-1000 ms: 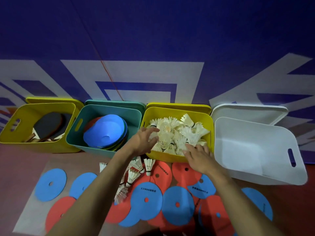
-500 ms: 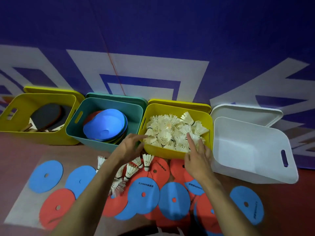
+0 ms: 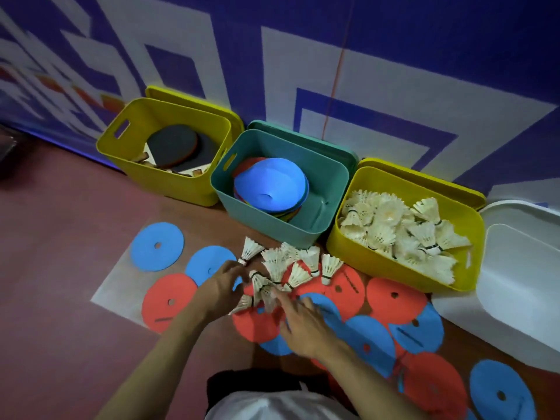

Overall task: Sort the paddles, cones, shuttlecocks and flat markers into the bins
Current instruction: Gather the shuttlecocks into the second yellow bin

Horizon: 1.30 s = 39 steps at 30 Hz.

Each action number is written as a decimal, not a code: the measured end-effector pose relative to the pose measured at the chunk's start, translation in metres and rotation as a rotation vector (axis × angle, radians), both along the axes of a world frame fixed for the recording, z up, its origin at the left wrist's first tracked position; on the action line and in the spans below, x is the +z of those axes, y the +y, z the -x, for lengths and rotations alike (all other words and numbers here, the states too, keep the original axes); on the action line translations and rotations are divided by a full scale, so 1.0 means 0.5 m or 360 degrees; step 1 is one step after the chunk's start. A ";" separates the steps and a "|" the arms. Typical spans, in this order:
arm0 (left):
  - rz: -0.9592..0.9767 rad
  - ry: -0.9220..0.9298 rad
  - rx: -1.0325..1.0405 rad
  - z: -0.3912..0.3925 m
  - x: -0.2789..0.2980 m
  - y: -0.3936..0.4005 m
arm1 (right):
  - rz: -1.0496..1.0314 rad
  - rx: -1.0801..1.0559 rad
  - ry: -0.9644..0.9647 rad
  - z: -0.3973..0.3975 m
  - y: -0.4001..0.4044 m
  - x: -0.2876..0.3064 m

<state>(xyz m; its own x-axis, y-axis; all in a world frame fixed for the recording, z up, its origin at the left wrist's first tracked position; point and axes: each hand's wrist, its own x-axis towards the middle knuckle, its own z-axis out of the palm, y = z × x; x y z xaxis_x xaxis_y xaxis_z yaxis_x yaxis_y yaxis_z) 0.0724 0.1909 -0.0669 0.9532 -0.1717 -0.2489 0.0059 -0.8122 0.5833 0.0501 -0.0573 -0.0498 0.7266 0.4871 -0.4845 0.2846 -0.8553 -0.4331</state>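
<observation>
Loose shuttlecocks (image 3: 281,271) on the floor are reached by both hands.

The left hand (image 3: 222,286) is curled at the left edge of the heap, its fingers (image 3: 239,268) bent round shuttlecocks there; the right hand (image 3: 303,322) is laid over the heap's near side, but whether its blurred fingers (image 3: 283,298) hold anything cannot be told. The heap is spread over red and blue markers (image 3: 391,298) on the floor, just in front of the bins. A green bin (image 3: 272,216) behind the heap is filled with cones (image 3: 272,184). To its right, a yellow bin (image 3: 378,265) is piled with shuttlecocks. To its left, paddles (image 3: 175,147) are kept in another yellow bin (image 3: 157,174). A white bin (image 3: 515,286) is seen at the far right.
</observation>
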 end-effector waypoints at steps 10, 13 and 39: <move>-0.0737 0.0120 -0.0762 -0.072 -0.115 -0.013 | 0.0112 -0.0279 0.0303 -0.036 0.069 -0.039; -0.0801 0.0143 -0.1073 -0.081 -0.173 -0.012 | 0.0050 -0.0451 0.0292 -0.032 0.050 -0.041; 0.0080 -0.0034 -0.0473 0.015 0.065 -0.234 | -0.0622 -0.1334 -0.0394 -0.070 -0.309 0.227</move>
<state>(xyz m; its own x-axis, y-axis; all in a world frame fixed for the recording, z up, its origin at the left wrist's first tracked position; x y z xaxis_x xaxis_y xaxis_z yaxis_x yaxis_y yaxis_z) 0.0650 0.0740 -0.0342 0.8642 -0.4557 -0.2133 -0.2407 -0.7466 0.6202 0.0853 -0.2117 0.0639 0.9724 -0.1434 -0.1839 -0.2330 -0.6302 -0.7407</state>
